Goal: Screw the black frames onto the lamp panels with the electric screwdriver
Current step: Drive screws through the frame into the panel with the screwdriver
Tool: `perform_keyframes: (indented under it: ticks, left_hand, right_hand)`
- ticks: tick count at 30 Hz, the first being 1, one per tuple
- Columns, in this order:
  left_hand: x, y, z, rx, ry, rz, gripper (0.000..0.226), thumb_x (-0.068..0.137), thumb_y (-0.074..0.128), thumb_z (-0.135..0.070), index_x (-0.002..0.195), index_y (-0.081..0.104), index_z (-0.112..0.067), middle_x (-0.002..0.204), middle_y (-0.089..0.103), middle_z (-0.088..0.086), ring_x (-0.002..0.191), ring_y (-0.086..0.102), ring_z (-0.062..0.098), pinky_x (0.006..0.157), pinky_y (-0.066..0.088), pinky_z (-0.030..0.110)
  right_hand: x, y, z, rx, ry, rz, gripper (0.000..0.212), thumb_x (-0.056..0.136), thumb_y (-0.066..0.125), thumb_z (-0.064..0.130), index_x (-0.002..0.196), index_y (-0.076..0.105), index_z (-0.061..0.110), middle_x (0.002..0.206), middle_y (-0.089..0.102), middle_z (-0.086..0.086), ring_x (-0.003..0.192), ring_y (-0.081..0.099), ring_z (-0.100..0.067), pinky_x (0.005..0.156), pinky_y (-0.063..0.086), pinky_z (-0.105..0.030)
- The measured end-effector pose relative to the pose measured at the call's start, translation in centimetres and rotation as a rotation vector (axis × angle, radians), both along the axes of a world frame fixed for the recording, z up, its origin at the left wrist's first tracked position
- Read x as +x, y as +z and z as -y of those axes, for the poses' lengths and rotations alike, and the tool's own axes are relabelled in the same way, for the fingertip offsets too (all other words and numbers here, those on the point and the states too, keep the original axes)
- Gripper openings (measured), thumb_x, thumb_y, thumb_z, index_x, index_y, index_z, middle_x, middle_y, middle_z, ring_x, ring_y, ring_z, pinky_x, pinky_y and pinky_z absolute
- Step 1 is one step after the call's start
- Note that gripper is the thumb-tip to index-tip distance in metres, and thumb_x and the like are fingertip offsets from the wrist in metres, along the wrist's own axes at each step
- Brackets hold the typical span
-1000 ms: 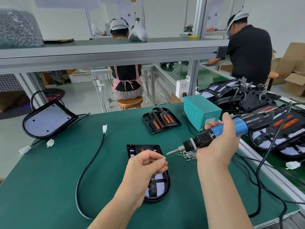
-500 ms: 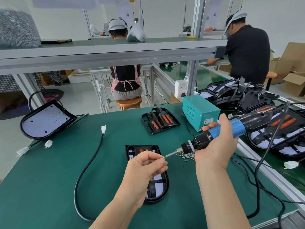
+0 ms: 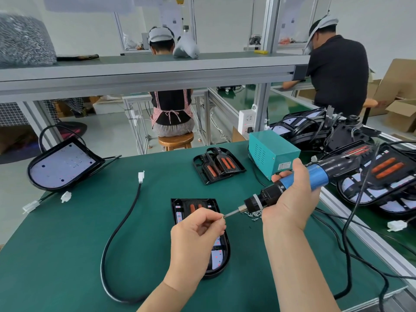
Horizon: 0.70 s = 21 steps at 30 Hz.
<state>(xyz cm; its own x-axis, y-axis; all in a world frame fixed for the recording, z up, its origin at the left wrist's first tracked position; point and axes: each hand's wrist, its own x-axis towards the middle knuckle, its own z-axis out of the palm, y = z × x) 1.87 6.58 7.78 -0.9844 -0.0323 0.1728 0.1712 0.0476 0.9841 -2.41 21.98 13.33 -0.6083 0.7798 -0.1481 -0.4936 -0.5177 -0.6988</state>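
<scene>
dark green tabletop [image 3: 67, 255] — black things on it
electric screwdriver [image 3: 317, 176] black with a blue band; box [image 3: 270, 154] teal; frame [image 3: 218, 167] black with orange strips; lamp panel [image 3: 60, 167] white, black-rimmed; apron [image 3: 157, 109] red-white check.

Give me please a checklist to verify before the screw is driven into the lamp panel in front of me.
1. Grip of right hand on electric screwdriver: ok.
2. Pinch of left hand on screw at the tip of the bit: ok.
3. Is the screw straight on the bit: cannot tell, too small.
4. Is the bit aimed down at a hole: not ok, it points sideways above the lamp panel.
5. Is the black frame aligned on the panel: cannot tell, left hand covers part.
6. Are spare screws near: ok.
</scene>
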Motion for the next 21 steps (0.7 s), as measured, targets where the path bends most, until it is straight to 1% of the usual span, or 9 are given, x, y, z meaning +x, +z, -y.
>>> perform_keyframes:
  ticks: [3,6,8,10,13,14,16,18,21]
  left_hand:
    - [0.1,-0.8,0.1,-0.249,0.106,-0.295,0.035,0.084,0.074,0.006,0.076,0.074,-0.028,0.067,0.065,-0.016,0.06,0.057,0.0,0.063,0.045,0.01]
    - [-0.3,-1.5,0.4,-0.427,0.176,-0.554,0.014,0.084,0.073,0.0,0.082,0.075,-0.013,0.077,0.063,-0.02,0.068,0.056,-0.003,0.068,0.045,0.008]
    - [-0.6,-1.8,0.7,-0.475,0.193,-0.614,0.008,0.083,0.071,-0.005,0.085,0.075,-0.012,0.083,0.068,-0.015,0.074,0.058,-0.004,0.072,0.047,0.01]
    - [-0.8,-1.7,1.0,-0.526,0.194,-0.6,0.016,0.081,0.075,-0.008,0.095,0.076,-0.016,0.089,0.068,-0.015,0.081,0.058,-0.004,0.076,0.049,0.012]
    - [-1.7,-1.5,2.1,-0.677,0.216,-0.515,0.05,0.074,0.085,-0.019,0.121,0.07,-0.022,0.113,0.064,-0.012,0.107,0.053,0.008,0.096,0.043,0.026]
    - [-2.2,-1.5,2.7,-0.716,0.262,-0.441,0.059,0.074,0.085,-0.024,0.129,0.065,-0.025,0.123,0.058,-0.009,0.116,0.047,0.013,0.102,0.038,0.029]
    - [-3.3,-1.2,4.1,-0.711,0.32,-0.161,0.071,0.076,0.083,-0.033,0.14,0.051,-0.037,0.134,0.041,-0.001,0.124,0.037,0.019,0.104,0.034,0.034]
    - [-4.5,-1.0,5.1,-0.588,0.239,0.128,0.08,0.077,0.08,-0.042,0.142,0.034,-0.049,0.128,0.033,0.001,0.112,0.046,0.017,0.092,0.036,0.031]
    - [-6.0,-1.1,5.3,-0.457,0.064,0.343,0.091,0.076,0.081,-0.045,0.143,0.019,-0.052,0.12,0.049,-0.001,0.093,0.055,0.012,0.08,0.04,0.03]
  right_hand:
    - [-0.4,-0.4,-0.4,-0.051,0.041,0.029,0.029,0.089,0.074,0.026,0.114,0.061,0.022,0.061,0.061,0.009,0.055,0.063,-0.01,0.054,0.052,-0.022]
    - [-1.0,-1.2,-0.5,-0.072,0.047,0.051,0.025,0.087,0.075,0.026,0.108,0.061,0.025,0.061,0.061,0.008,0.054,0.063,-0.01,0.051,0.051,-0.022]
    - [-1.4,-1.5,-0.6,-0.083,0.066,0.07,0.022,0.087,0.074,0.026,0.104,0.06,0.026,0.063,0.061,0.007,0.054,0.063,-0.009,0.048,0.05,-0.021]
    - [-1.8,-1.7,-0.6,-0.094,0.085,0.073,0.021,0.087,0.074,0.027,0.102,0.06,0.026,0.064,0.061,0.007,0.054,0.063,-0.01,0.046,0.049,-0.02]
    - [-2.7,-1.3,-0.6,-0.082,0.083,0.06,0.02,0.088,0.074,0.025,0.101,0.059,0.023,0.06,0.06,0.009,0.053,0.062,-0.011,0.047,0.049,-0.02]
    - [-3.2,-1.3,-0.7,-0.065,0.068,0.047,0.02,0.088,0.073,0.024,0.102,0.058,0.022,0.059,0.059,0.009,0.053,0.061,-0.01,0.048,0.05,-0.02]
    - [-4.2,-0.9,-0.9,-0.026,0.041,0.019,0.021,0.089,0.072,0.022,0.103,0.057,0.02,0.057,0.058,0.009,0.051,0.059,-0.01,0.052,0.051,-0.022]
    - [-5.4,-0.7,-0.9,0.022,0.022,0.0,0.02,0.089,0.071,0.021,0.103,0.056,0.018,0.059,0.058,0.006,0.052,0.057,-0.013,0.055,0.051,-0.023]
    - [-7.2,-0.5,-0.5,0.089,0.007,-0.028,0.022,0.089,0.071,0.018,0.105,0.057,0.016,0.07,0.057,-0.004,0.058,0.055,-0.02,0.059,0.052,-0.028]
